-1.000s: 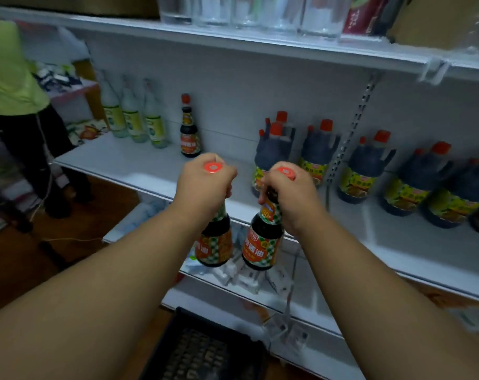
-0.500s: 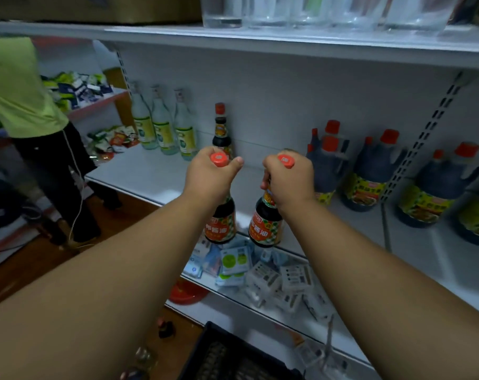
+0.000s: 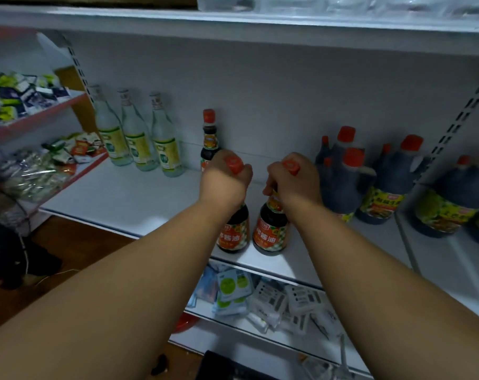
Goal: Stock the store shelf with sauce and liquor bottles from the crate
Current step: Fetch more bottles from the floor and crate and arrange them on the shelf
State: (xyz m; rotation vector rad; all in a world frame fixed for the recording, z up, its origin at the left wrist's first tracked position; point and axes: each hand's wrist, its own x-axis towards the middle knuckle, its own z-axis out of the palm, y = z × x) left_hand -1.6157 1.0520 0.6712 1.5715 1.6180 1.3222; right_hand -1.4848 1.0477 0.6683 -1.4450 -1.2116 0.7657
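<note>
Tipping is the danger: left hand (image 3: pixel 225 180) and right hand (image 3: pixel 295 180) each clench a sauce bottle by the neck, left bottle (image 3: pixel 232 233) and right bottle (image 3: pixel 271 233) close together at the shelf (image 3: pixel 128 198) edge below, while beyond the left hand stands another bottle (image 3: pixel 210 138) a careless push could topple.

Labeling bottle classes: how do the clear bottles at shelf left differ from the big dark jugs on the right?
The clear bottles are slim, long-necked and see-through with pale contents; the dark jugs are squat, broad and nearly black. The jugs have side handles and red caps; the clear bottles have neither. Both stand upright along the back of the same white shelf and carry yellow-green labels.
</note>
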